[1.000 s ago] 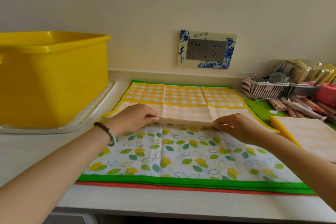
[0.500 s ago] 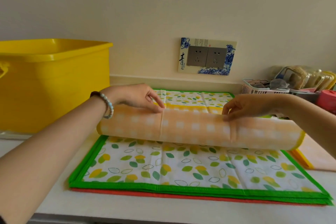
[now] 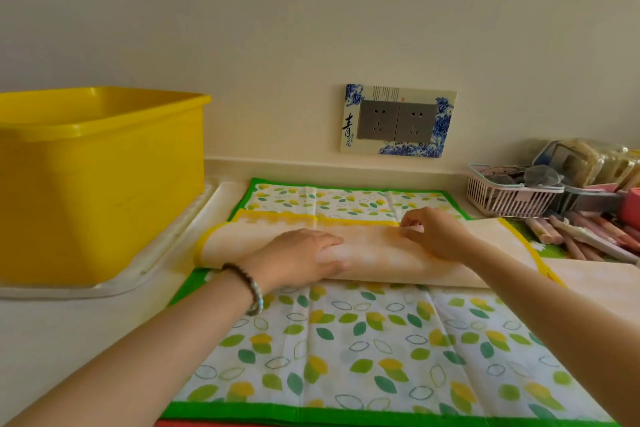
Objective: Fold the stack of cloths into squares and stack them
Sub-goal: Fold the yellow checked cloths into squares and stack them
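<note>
A yellow-edged checked cloth (image 3: 381, 256), folded into a long strip, lies across the middle of a flat stack of cloths. Its pale back faces up. The stack's top cloth (image 3: 363, 350) is white with green and yellow leaves and a green border; a red edge shows beneath it at the front. My left hand (image 3: 301, 258) presses flat on the left part of the folded strip. My right hand (image 3: 433, 230) pinches the strip's far edge near its middle. A folded pale checked cloth (image 3: 602, 288) lies at the right of the stack.
A big yellow tub (image 3: 100, 180) stands on a white tray (image 3: 166, 250) at the left. A wall socket plate (image 3: 398, 120) is behind. At the right are a pink basket (image 3: 509, 198), wrapped packets and several pink sticks (image 3: 588, 236).
The checked cloth, lifted from the near side and carried over, now lies folded on the stack. My left hand has flattened onto it; my right hand still pinches its far edge.
</note>
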`<action>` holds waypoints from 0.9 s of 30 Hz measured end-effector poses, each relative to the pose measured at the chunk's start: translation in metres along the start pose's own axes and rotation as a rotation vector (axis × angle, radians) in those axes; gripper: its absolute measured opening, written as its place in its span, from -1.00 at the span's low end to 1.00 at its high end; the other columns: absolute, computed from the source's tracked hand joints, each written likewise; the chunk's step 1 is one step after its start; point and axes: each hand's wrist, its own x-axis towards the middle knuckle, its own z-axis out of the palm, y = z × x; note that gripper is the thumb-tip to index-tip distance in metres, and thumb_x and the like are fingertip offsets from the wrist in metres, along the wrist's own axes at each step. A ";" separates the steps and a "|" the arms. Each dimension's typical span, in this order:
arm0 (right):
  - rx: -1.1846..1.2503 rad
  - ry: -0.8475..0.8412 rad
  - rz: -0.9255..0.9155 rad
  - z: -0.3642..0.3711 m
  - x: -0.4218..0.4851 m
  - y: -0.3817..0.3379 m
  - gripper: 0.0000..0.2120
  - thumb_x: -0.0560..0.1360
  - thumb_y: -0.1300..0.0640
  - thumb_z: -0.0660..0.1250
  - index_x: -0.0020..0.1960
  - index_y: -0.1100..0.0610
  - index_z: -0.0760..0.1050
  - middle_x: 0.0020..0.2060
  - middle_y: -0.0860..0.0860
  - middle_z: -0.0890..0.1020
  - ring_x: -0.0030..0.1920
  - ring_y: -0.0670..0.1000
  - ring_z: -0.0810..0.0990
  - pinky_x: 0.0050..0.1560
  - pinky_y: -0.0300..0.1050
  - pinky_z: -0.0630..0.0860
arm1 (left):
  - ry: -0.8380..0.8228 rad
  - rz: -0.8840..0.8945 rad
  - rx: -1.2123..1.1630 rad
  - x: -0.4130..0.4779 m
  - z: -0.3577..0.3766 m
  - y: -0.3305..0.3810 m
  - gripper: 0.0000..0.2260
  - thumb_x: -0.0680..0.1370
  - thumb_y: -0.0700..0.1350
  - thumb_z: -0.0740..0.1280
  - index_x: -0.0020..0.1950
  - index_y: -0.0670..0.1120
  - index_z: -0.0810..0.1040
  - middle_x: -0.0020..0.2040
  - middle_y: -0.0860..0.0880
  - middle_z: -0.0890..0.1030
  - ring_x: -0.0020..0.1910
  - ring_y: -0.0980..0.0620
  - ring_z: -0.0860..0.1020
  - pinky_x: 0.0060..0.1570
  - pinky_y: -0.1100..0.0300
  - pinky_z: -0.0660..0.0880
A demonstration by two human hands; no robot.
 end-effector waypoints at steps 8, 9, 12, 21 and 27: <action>0.017 0.158 0.067 0.029 0.021 0.013 -0.81 0.55 0.05 0.25 0.13 0.01 0.54 0.13 0.01 0.60 0.11 0.07 0.54 0.13 -0.06 0.41 | -0.016 -0.041 0.004 0.025 0.026 -0.016 -0.44 0.59 0.26 -0.03 0.54 0.05 0.10 0.55 0.07 0.07 0.51 0.09 0.04 0.47 0.09 -0.01; 0.008 0.183 0.064 0.030 0.021 0.011 -0.78 0.56 0.03 0.23 0.17 0.01 0.53 0.16 0.01 0.59 0.15 0.06 0.53 0.17 -0.06 0.39 | -0.014 -0.055 0.005 0.028 0.030 -0.019 -0.43 0.58 0.27 -0.04 0.54 0.06 0.07 0.55 0.07 0.04 0.52 0.08 0.01 0.48 0.07 -0.03; 0.000 0.240 0.043 0.031 0.018 -0.004 -0.70 0.59 -0.02 0.17 0.27 0.02 0.48 0.25 -0.01 0.54 0.25 0.06 0.48 0.26 -0.05 0.33 | -0.005 -0.100 0.002 0.035 0.038 -0.023 -0.44 0.58 0.27 -0.05 0.54 0.09 0.02 0.56 0.08 -0.04 0.53 0.06 -0.07 0.48 0.03 -0.10; 0.041 -0.009 -0.014 0.066 -0.007 -0.070 -0.55 0.60 -0.13 0.01 0.44 -0.02 0.25 0.46 -0.04 0.27 0.47 0.00 0.18 0.47 -0.03 0.07 | 0.054 -0.112 -0.028 0.040 0.050 -0.027 -0.45 0.59 0.26 -0.05 0.54 0.09 0.04 0.56 0.09 -0.01 0.53 0.08 -0.07 0.48 0.03 -0.11; 0.013 -0.104 0.046 0.065 -0.012 -0.050 -0.46 0.57 -0.27 -0.09 0.51 -0.15 0.03 0.52 -0.11 0.06 0.52 -0.03 -0.01 0.50 0.00 -0.11 | 0.062 -0.095 -0.030 0.038 0.049 -0.029 -0.38 0.54 0.33 -0.01 0.53 0.09 0.05 0.55 0.11 -0.01 0.52 0.09 -0.07 0.48 0.05 -0.11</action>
